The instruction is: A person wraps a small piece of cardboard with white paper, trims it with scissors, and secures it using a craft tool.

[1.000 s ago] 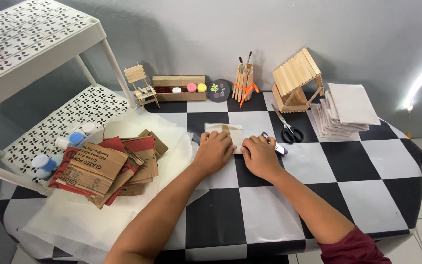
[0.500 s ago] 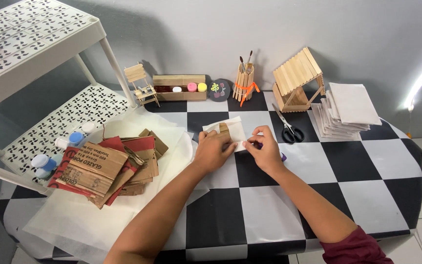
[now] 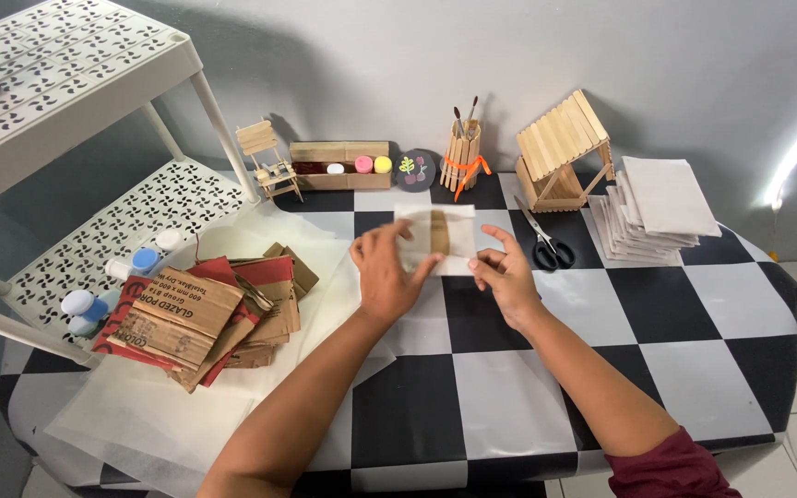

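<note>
Both my hands hold a small white paper-wrapped piece (image 3: 442,236) lifted a little above the checkered table (image 3: 509,387). A brown cardboard strip shows through its middle. My left hand (image 3: 387,272) grips its left lower edge with fingers curled over it. My right hand (image 3: 505,274) pinches its right lower corner.
Scissors (image 3: 546,242) lie right of my hands. A stack of white sheets (image 3: 652,210) sits at the right, a stick house (image 3: 563,152) and a stick brush holder (image 3: 462,157) behind. Torn cardboard pieces (image 3: 205,309) rest on thin white paper (image 3: 140,415) at left, beside a white shelf rack (image 3: 94,83).
The wrapped piece was pressed flat on the table a second ago; both hands have since lifted and tilted it up toward me.
</note>
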